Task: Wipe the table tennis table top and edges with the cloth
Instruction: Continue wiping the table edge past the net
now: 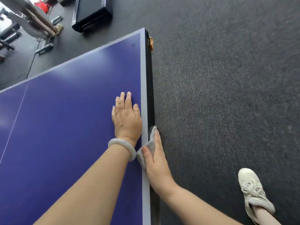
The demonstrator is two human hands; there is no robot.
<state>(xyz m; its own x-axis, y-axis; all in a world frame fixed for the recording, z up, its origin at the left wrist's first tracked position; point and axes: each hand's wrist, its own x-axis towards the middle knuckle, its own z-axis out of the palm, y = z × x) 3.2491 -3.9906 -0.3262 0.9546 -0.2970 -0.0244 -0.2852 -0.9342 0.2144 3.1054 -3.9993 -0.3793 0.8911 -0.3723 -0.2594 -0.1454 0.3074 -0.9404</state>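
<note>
The blue table tennis table (65,119) fills the left half of the view, with a pale border line and a black side edge (149,88) running down its right side. My left hand (126,117) lies flat and open on the blue top beside that border, a pale bangle on its wrist. My right hand (155,161) presses a light grey cloth (151,143) against the black side edge, fingers stretched along the edge. Part of the cloth is hidden under the palm.
Dark grey carpet (227,95) covers the floor to the right of the table. My foot in a white shoe (253,190) stands at the lower right. Past the table's far corner stand a black box (92,15) and chair legs (43,25).
</note>
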